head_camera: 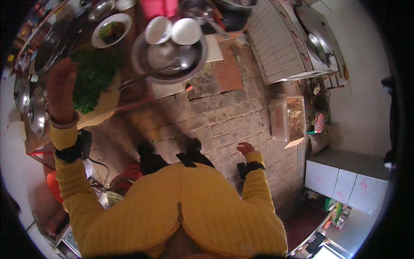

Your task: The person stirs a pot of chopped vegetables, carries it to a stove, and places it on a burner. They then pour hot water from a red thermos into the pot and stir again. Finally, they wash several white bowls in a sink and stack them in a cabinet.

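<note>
My left hand (62,89), blurred, reaches over the left edge of a heap of chopped green leaves (93,77). The heap lies on a round wooden cutting board (105,108). Whether the fingers hold anything cannot be made out. Just beyond the heap stands a white bowl (96,36) with some greens in it. To the right of the board, a wide metal basin (137,61) carries two white bowls (186,31) at its far rim. Away from the table, over the brick floor, my right hand (245,148) hangs with loosely bent fingers and nothing visible in it.
Metal lids (37,111) lie along the table's left side. A tiled stove (281,42) with a round metal lid is at the upper right. An open cardboard box (288,119) sits on the floor. Low tiled cabinets (344,181) line the right wall.
</note>
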